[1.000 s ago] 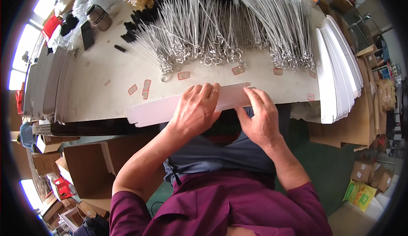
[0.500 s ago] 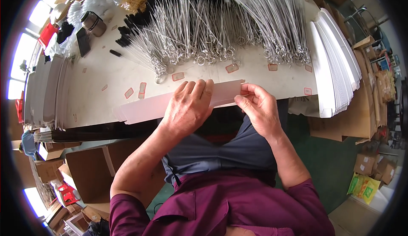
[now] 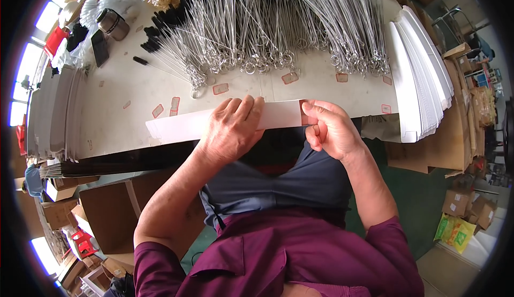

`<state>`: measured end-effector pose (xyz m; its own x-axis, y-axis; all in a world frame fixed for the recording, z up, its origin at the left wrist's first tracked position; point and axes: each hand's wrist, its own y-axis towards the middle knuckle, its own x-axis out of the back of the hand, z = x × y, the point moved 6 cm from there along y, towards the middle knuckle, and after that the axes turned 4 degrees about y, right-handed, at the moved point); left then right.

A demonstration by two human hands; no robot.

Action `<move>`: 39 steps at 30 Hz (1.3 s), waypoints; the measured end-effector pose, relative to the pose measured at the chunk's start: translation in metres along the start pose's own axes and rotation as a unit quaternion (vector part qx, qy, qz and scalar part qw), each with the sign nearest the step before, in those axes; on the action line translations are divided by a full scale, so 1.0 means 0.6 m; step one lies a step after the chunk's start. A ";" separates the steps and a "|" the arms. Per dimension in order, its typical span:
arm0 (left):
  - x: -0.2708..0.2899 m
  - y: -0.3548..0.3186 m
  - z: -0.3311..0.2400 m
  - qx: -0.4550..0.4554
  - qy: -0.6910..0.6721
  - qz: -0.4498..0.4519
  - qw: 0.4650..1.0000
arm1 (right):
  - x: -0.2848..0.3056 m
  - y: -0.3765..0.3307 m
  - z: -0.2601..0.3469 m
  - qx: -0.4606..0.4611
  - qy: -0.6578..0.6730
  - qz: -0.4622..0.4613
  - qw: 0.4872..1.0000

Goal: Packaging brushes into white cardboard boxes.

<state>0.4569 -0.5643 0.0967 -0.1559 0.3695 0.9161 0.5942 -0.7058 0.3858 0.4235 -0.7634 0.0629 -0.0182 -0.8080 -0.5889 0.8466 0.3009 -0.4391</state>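
White card strip (image 3: 225,123) lies w/ long axis left-right along near tabletop (image 3: 134,93) edge. Left hand (image 3: 233,131) pressed flat on its middle, fingers spread; right hand (image 3: 332,131) pinches its right end, closed on it.

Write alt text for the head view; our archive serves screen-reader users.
A person's left hand presses flat on a long white paper sleeve at a table edge while the right hand pinches its right end. Beyond lie rows of thin metal wire brushes with ring ends and a stack of white sleeves.
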 end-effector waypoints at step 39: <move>-0.003 -0.007 0.046 0.084 -0.093 0.103 0.987 | -0.056 0.024 0.024 0.380 -0.754 0.021 0.536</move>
<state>0.4763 -0.5451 0.0905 0.1189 0.3442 0.9313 0.7231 -0.6728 0.1564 0.4436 -0.7389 0.0863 -0.0256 -0.4714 0.8815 0.8122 0.5043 0.2932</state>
